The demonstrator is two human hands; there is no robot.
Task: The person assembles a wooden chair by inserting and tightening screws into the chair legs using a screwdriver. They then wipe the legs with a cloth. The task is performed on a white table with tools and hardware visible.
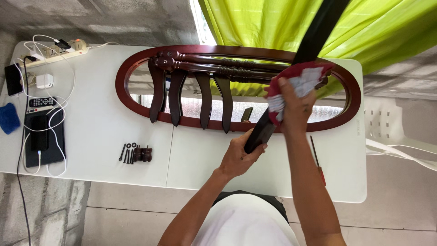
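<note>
A long dark flat board (318,32) slants from the upper right down toward me. My left hand (239,155) grips its lower end. My right hand (293,107) presses a red and white cloth (296,82) against the board's middle. Beneath them on the white table (100,118) lies an oval mirror with a reddish-brown wooden frame (123,82). On the mirror rest dark turned wooden posts with curved legs (200,86).
Black bolts, washers and small wooden feet (135,153) lie near the front of the table. A screwdriver (317,159) lies at the right. A power strip (54,51), cables, remote, tablet and blue cloth (8,118) crowd the left end. Green curtain (364,27) hangs behind; a white plastic chair (391,132) stands right.
</note>
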